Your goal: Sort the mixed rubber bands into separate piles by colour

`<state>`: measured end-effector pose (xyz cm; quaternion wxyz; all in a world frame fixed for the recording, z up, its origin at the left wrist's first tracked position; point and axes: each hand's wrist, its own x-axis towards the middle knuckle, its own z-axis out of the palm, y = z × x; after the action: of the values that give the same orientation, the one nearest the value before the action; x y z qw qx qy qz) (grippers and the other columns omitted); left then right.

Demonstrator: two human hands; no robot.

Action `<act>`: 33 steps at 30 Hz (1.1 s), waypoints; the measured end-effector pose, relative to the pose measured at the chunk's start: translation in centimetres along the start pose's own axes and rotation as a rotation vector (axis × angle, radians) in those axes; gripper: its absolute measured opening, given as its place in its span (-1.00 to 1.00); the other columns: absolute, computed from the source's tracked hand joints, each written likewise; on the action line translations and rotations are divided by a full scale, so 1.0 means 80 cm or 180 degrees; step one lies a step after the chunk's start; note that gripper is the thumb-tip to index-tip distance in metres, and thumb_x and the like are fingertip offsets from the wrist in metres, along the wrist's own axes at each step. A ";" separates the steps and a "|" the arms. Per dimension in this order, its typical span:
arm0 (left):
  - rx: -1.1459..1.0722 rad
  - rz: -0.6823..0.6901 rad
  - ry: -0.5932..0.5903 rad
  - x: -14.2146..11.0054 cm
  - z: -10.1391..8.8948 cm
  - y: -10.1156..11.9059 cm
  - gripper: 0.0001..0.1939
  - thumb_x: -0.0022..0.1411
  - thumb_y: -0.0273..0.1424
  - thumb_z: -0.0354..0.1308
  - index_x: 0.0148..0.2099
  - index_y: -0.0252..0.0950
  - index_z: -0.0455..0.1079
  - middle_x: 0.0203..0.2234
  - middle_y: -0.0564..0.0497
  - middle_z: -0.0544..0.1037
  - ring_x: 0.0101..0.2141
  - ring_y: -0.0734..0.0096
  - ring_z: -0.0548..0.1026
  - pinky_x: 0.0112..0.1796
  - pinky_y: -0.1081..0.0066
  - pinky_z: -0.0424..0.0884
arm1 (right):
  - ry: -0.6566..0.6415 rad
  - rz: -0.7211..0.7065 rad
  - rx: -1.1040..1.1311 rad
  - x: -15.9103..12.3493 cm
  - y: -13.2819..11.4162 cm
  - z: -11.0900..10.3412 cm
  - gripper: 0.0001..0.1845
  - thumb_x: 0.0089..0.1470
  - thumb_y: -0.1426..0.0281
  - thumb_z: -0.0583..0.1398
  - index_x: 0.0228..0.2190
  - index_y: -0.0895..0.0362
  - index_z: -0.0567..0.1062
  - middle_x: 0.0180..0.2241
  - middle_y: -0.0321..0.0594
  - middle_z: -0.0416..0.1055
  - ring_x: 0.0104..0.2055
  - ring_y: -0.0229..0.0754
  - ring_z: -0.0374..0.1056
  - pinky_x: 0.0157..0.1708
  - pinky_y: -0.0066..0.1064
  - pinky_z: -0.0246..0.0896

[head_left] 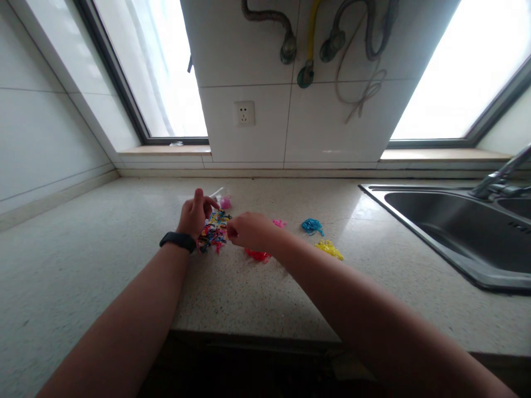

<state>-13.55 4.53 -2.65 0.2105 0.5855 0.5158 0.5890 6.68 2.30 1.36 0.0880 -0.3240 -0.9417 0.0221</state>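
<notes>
A mixed pile of small, thin, colourful loops that look like rubber bands [214, 228] lies on the light speckled countertop [249, 298]. At its left edge is my left hand [196, 213], a dark band on its wrist, with one finger reaching out over the pile and the others partly bent. My right hand [249, 229] is at the pile's right side, its fingers closed together; whatever they pinch is too small to make out. Single-colour heaps lie to the right: red [258, 255], pink [279, 223], blue [312, 226] and yellow [329, 249]. My right hand and forearm partly cover the red and pink ones.
Behind the pile lies a clear plastic bag [218, 193] with something pink [225, 202] by it. A steel sink [456, 232] with a faucet [501, 179] is set into the counter at right. The tiled wall has a socket [244, 114] and hoses above it.
</notes>
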 end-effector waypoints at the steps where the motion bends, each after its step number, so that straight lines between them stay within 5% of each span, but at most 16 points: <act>1: -0.0001 0.0009 -0.0001 0.000 0.000 0.000 -0.20 0.38 0.14 -0.29 -0.50 -0.28 0.51 -0.76 0.04 0.22 -0.68 0.44 0.19 -0.60 0.35 0.08 | 0.0055 0.0028 0.0118 -0.006 0.005 -0.005 -0.78 0.14 0.35 0.18 -0.23 0.07 0.62 -0.25 -0.13 0.62 -0.23 -0.10 0.48 -0.31 -0.40 0.19; 10: 0.0012 0.0063 -0.0108 0.000 -0.001 -0.004 -0.22 0.38 0.14 -0.27 -0.49 -0.29 0.52 -0.75 0.04 0.23 -0.68 0.45 0.19 -0.60 0.37 0.08 | 0.0889 0.0542 0.1695 -0.096 0.075 -0.043 -0.82 0.12 0.32 0.26 -0.31 0.15 0.64 -0.47 -0.27 0.52 -0.45 -0.32 0.31 -0.43 -0.45 0.13; 15: 0.0054 0.0053 -0.0134 0.000 -0.003 -0.002 -0.21 0.36 0.16 -0.26 -0.49 -0.29 0.51 -0.74 0.03 0.25 -0.68 0.44 0.20 -0.61 0.38 0.10 | 0.1014 0.0815 0.2902 -0.135 0.096 -0.045 -0.74 0.05 0.22 0.31 -0.30 0.16 0.63 -0.47 -0.25 0.50 -0.48 -0.34 0.26 -0.49 -0.45 0.15; 24: 0.0178 -0.0028 -0.0099 -0.001 -0.005 -0.003 -0.20 0.38 0.15 -0.26 -0.46 -0.33 0.53 -0.73 0.03 0.26 -0.66 0.47 0.21 -0.60 0.41 0.12 | 0.1616 0.0952 0.4030 -0.147 0.139 -0.011 -0.67 0.02 0.16 0.35 -0.32 0.18 0.61 -0.46 -0.24 0.46 -0.54 -0.37 0.20 -0.57 -0.45 0.11; 33: 0.0158 -0.0025 -0.0082 -0.005 -0.006 0.001 -0.22 0.38 0.13 -0.25 -0.45 -0.33 0.53 -0.73 0.04 0.26 -0.66 0.46 0.21 -0.60 0.40 0.12 | 0.1749 0.0828 0.4294 -0.156 0.137 -0.012 -0.76 0.06 0.23 0.36 -0.35 0.16 0.59 -0.51 -0.32 0.40 -0.55 -0.38 0.20 -0.58 -0.45 0.04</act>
<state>-13.90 4.00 -2.69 0.2049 0.5960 0.5298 0.5675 23.14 3.30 -0.69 0.4973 -0.3024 -0.6215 0.5244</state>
